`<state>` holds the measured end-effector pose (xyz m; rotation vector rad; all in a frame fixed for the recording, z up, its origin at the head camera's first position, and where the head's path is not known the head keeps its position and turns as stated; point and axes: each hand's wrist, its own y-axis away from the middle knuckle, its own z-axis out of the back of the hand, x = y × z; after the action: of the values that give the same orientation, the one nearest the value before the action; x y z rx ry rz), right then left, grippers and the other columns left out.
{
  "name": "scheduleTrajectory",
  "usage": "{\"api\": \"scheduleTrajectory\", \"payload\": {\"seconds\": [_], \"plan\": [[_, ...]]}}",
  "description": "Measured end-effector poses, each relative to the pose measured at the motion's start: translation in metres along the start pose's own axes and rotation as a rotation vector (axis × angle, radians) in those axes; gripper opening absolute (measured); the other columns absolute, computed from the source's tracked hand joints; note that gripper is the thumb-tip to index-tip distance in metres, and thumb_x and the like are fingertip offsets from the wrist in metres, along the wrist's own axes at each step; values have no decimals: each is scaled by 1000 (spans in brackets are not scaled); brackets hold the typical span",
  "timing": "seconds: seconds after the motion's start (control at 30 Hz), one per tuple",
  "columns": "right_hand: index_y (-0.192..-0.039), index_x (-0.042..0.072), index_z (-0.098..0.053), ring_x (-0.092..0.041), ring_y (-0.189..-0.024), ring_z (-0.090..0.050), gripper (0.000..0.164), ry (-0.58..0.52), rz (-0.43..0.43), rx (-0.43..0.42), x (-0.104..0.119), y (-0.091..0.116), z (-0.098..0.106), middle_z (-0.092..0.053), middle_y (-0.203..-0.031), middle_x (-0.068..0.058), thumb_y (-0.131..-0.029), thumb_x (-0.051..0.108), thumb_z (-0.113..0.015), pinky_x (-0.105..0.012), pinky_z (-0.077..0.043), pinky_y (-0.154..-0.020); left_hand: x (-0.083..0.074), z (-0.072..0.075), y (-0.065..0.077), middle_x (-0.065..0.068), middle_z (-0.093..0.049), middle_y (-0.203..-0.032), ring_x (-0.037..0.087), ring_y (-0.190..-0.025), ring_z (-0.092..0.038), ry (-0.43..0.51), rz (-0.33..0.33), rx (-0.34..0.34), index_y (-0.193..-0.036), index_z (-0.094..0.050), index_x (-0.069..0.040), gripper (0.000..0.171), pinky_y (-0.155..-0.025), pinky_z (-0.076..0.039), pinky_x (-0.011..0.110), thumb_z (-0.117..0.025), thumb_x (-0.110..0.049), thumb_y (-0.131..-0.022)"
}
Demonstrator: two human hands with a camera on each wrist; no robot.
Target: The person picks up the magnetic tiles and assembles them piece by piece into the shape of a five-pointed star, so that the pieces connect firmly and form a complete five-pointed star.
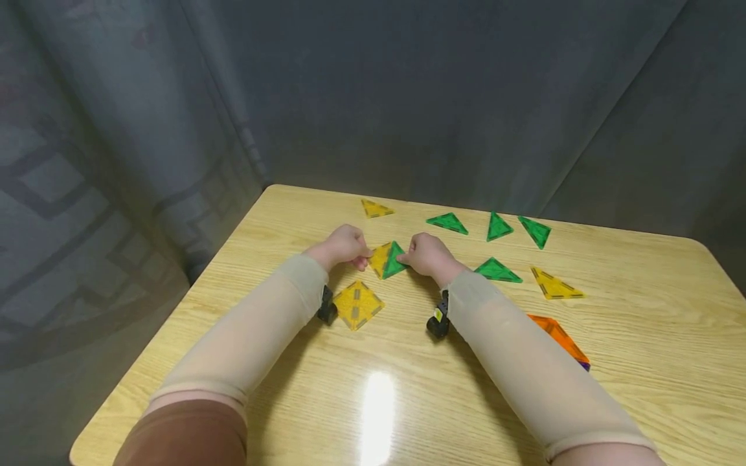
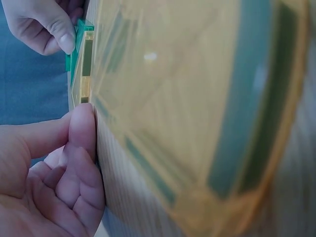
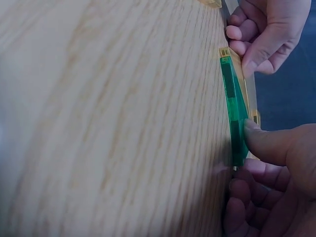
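Observation:
My left hand (image 1: 345,246) pinches the outer corner of a translucent yellow triangular magnetic tile (image 1: 379,257). From the other side, my right hand (image 1: 432,254) pinches a green triangular magnetic tile (image 1: 394,261), thumb on top and fingers curled at its edge. Both tiles lie low over the wood, with the green one's long edge against or slightly over the yellow one; the right wrist view shows the green tile (image 3: 232,108) a little tilted. Just in front of the left hand is a yellow diamond (image 1: 368,304) with a dark seam down its middle, large and blurred in the left wrist view.
Behind the hands lies a yellow triangle (image 1: 376,208). Several green triangles, one of them (image 1: 498,226), spread along the back right, with another yellow triangle (image 1: 556,285). Orange tiles (image 1: 562,338) sit partly behind the right forearm. Grey curtains (image 1: 408,97) hang beyond the wooden table's edge.

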<state>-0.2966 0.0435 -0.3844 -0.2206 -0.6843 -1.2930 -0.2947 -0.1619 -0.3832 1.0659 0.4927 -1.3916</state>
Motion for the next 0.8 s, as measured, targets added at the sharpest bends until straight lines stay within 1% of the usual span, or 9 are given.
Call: {"api": "scheduleTrajectory", "payload": {"seconds": [0.2,0.33,0.57,0.8], "plan": [[-82,5,-51,-21,-60,-44,34,-4,9,32,-1,3,1,-47,-71,-7,-95,31,-68,-33,-39,-56,2,-3,-1,12,-64,-67,17,-53,-62,23,-1,-4,-80,-54,1,17,-59,-58,29,-65,0,-93],[-83,5,-52,-21,-62,-45,34,17,14,43,-3,3,1,-47,-73,-7,-94,32,-70,-32,-39,-57,2,-5,-2,12,-63,-67,17,-54,-63,34,-2,-1,-80,-53,1,17,-60,-59,30,-64,0,-93],[-83,5,-53,-21,-64,-46,33,14,15,15,-8,4,0,-49,-75,-7,-94,32,-70,-32,-39,-58,0,-8,-6,12,-63,-67,16,-52,-62,36,-4,5,-80,-53,1,18,-59,-59,29,-65,1,-93],[-84,5,-53,-22,-63,-47,32,13,9,-18,-12,3,0,-50,-75,-8,-95,31,-69,-33,-40,-57,-3,-12,-8,12,-63,-67,16,-52,-61,25,-22,10,-79,-52,0,19,-57,-58,28,-64,1,-93]]}}
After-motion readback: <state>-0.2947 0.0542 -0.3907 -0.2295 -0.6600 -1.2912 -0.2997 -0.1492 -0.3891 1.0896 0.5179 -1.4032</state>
